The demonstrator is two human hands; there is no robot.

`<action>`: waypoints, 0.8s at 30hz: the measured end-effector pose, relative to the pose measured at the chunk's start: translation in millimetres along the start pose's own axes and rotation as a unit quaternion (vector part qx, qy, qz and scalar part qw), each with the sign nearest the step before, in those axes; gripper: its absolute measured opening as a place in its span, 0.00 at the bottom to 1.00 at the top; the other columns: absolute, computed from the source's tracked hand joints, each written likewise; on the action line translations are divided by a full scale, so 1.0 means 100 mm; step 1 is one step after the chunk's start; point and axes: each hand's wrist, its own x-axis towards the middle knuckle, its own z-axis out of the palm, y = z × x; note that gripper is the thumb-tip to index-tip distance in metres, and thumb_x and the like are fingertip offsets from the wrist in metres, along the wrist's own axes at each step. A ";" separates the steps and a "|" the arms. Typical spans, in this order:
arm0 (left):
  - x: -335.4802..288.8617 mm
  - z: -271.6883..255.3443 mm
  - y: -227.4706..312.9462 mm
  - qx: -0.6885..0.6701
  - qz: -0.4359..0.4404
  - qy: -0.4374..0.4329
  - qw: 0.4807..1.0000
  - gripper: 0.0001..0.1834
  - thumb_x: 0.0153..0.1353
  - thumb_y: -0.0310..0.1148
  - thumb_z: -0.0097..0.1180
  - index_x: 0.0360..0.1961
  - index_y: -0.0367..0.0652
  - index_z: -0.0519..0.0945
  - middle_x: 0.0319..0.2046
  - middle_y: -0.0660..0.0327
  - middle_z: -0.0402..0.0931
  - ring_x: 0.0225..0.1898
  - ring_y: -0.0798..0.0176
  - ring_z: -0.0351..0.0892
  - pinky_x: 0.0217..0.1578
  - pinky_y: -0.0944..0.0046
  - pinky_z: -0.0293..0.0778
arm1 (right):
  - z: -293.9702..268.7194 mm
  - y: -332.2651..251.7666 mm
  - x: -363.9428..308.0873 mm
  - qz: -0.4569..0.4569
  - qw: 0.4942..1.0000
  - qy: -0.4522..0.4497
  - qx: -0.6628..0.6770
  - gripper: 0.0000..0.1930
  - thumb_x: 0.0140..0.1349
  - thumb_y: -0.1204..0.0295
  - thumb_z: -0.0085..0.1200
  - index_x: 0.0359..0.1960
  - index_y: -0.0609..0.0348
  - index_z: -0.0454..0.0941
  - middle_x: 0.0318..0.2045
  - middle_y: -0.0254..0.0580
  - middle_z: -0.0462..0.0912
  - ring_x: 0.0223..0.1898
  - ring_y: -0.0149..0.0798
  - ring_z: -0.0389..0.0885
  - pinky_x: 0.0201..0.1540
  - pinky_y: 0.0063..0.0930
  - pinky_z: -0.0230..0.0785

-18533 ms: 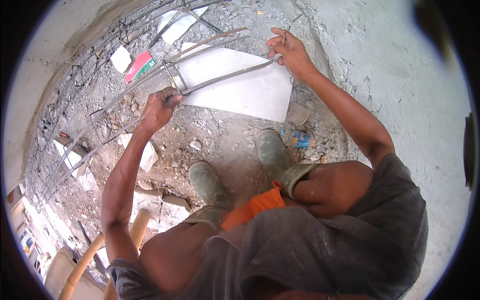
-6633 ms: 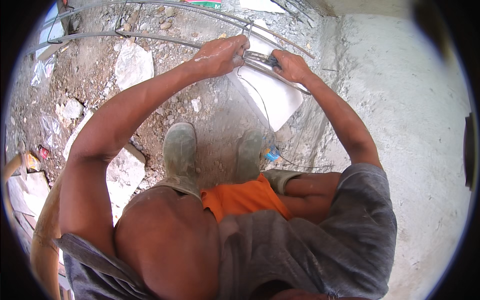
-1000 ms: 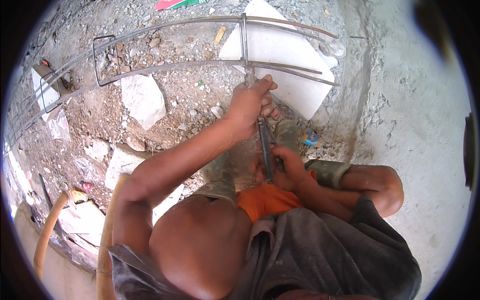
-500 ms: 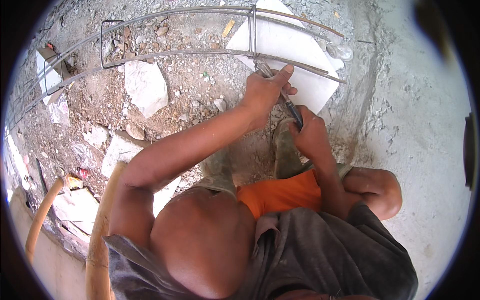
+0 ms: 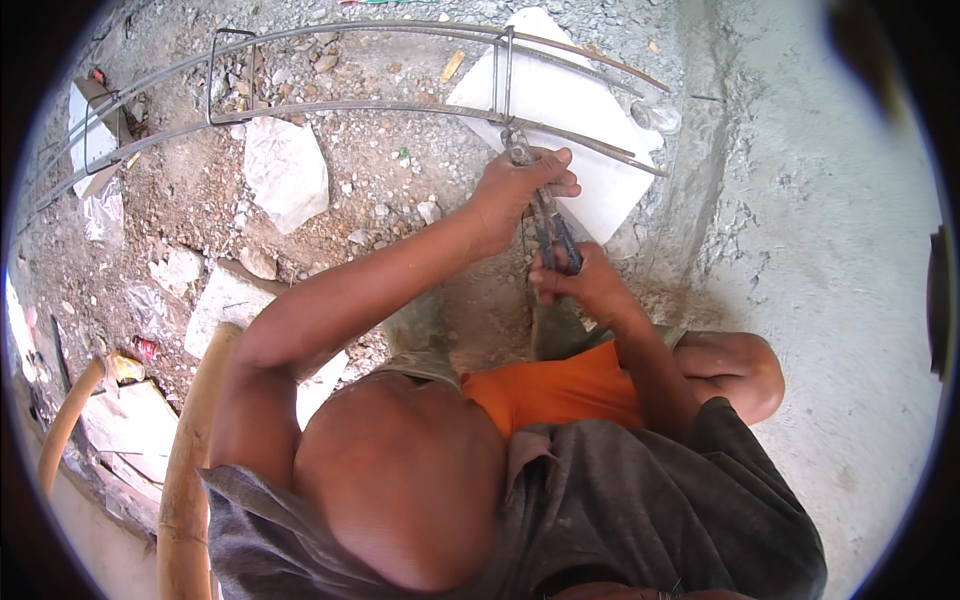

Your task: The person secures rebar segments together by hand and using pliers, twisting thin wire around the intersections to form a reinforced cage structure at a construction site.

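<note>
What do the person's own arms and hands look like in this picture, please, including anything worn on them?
Both forearms are bare, with no sleeves reaching them, and both the left hand and the right hand are ungloved. No watch, ring or band shows on either. The only clothing near the arms is a grey garment at the shoulders, loose and creased, over an orange one.

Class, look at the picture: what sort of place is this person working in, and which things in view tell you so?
Most likely a building site. Long steel bars with square ties lie over rubble and gravel, a rough concrete wall stands alongside, and both hands, left and right, hold pincers at a bar joint.
</note>
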 end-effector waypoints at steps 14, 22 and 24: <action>0.07 -0.08 0.02 -0.084 -0.020 -0.032 0.996 0.14 0.70 0.38 0.55 0.49 0.40 0.72 0.37 0.58 0.79 0.49 0.57 0.81 0.40 0.56 0.76 | 0.20 -0.06 -0.26 -0.066 0.931 0.259 -0.249 0.17 0.63 0.68 0.61 0.51 0.63 0.75 0.25 0.31 0.76 0.26 0.27 0.73 0.30 0.26 0.67; -0.05 -0.26 0.20 -0.040 -0.059 -0.166 0.984 0.12 0.70 0.31 0.53 0.52 0.45 0.70 0.49 0.52 0.79 0.55 0.55 0.78 0.43 0.54 0.79 | 0.19 0.17 -0.20 -0.228 0.900 0.323 -0.183 0.11 0.68 0.69 0.56 0.45 0.64 0.79 0.24 0.34 0.77 0.26 0.27 0.71 0.30 0.25 0.65; -0.06 -0.28 0.19 -0.042 -0.055 -0.170 0.983 0.11 0.70 0.30 0.52 0.51 0.45 0.70 0.49 0.52 0.78 0.56 0.55 0.78 0.42 0.54 0.79 | 0.23 0.12 -0.21 -0.261 0.878 0.339 -0.214 0.11 0.68 0.69 0.55 0.45 0.64 0.79 0.25 0.38 0.78 0.26 0.29 0.71 0.31 0.26 0.66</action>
